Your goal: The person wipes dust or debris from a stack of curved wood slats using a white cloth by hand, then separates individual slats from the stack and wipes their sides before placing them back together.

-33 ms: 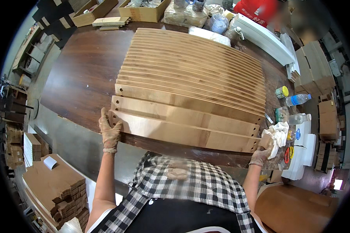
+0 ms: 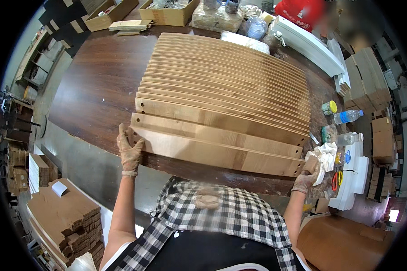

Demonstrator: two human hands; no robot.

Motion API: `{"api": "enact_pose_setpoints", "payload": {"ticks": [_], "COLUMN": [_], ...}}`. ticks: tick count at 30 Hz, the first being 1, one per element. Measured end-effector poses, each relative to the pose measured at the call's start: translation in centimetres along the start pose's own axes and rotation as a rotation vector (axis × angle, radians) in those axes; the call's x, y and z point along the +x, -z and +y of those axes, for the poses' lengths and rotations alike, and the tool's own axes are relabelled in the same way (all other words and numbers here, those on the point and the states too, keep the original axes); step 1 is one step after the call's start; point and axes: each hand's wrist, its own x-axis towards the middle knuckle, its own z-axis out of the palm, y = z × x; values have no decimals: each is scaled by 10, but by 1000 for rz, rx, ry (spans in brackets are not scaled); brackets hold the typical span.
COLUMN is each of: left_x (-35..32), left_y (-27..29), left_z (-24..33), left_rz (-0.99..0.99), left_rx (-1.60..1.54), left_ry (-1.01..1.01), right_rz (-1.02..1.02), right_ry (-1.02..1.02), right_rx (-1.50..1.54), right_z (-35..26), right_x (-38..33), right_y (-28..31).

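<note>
My left hand [image 2: 131,156], in a stained work glove, grips the left end of the nearest wooden board [image 2: 212,151], thumb in front and fingers around the end. The gloved right hand [image 2: 306,176] holds that board's right end; some of its fingers are hidden. This long board leans on edge, with dark round holes near both ends. Directly behind it leans a second board [image 2: 212,130], and beyond that lies a long overlapping row of similar boards [image 2: 230,77]. A crumpled white cloth [image 2: 323,158] lies against my right hand; whether the fingers touch it I cannot tell.
The boards rest on a dark brown table [image 2: 99,81]. Along its right side are a yellow-lidded jar [image 2: 330,107], plastic bottles [image 2: 348,116] and red-and-yellow-handled scissors [image 2: 334,180]. Open cartons [image 2: 167,16] stand at the back. Stacked cardboard [image 2: 61,210] is at lower left.
</note>
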Motion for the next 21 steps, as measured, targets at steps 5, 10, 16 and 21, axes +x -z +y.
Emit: {"api": "enact_pose_setpoints", "payload": {"ticks": [5, 10, 16, 21], "left_x": [17, 30, 29, 29], "left_y": [-6, 0, -6, -13], "left_z": [21, 9, -14, 6], "left_rz": [-65, -125, -114, -134], "left_rx": [274, 79, -252, -571], "left_ry": [47, 34, 166, 165], "right_rz": [-97, -150, -89, -109], "right_ry": [35, 94, -175, -60], "right_rx": [52, -146, -123, 151], "right_z": [14, 19, 21, 41], "right_x": [22, 19, 30, 85], "right_y": [-9, -25, -10, 27]}}
